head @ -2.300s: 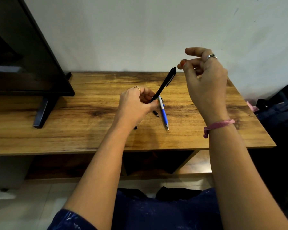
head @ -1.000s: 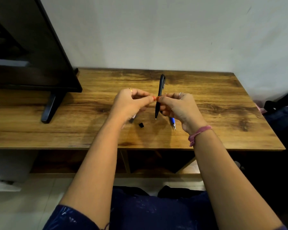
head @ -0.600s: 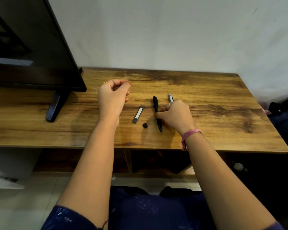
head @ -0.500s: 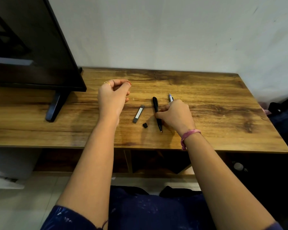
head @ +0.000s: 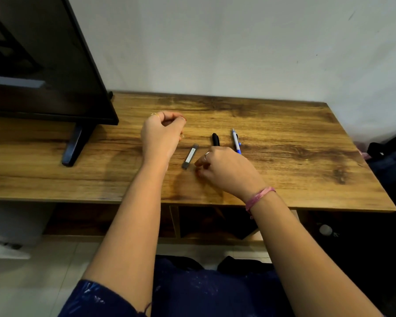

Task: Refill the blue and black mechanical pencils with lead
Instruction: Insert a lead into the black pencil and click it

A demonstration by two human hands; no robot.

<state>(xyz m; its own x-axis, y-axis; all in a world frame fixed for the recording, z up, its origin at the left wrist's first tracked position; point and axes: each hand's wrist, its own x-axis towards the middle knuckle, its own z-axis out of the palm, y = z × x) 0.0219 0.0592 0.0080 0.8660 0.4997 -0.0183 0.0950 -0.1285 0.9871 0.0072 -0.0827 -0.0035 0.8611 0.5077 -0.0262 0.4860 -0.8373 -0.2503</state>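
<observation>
1. Currently, the black pencil (head: 215,139) lies flat on the counter (head: 295,143), its near part hidden behind the right hand (head: 224,170).
2. The blue pencil (head: 236,141) lies just beside the black pencil, on its right, roughly parallel to it; its near end is also hidden by the right hand.
3. The lead case (head: 190,156), a slim grey tube with a white label, lies on the counter left of the black pencil, between the two hands, tilted slightly.
4. The left hand (head: 161,136) is raised above the counter, left of the lead case. Its fingers are curled, with thumb and forefinger tips brought together; whether they pinch anything cannot be told.
5. The right hand is low over the counter, just beside the near end of the lead case. Its fingers curl downward toward the surface; what they grip, if anything, is blurred and cannot be told.
6. A pink band (head: 258,197) circles the right wrist, and a ring (head: 206,153) shows on one finger.
7. A dark monitor (head: 44,65) stands on the counter at far left on its foot (head: 74,145), well apart from the pencils.
</observation>
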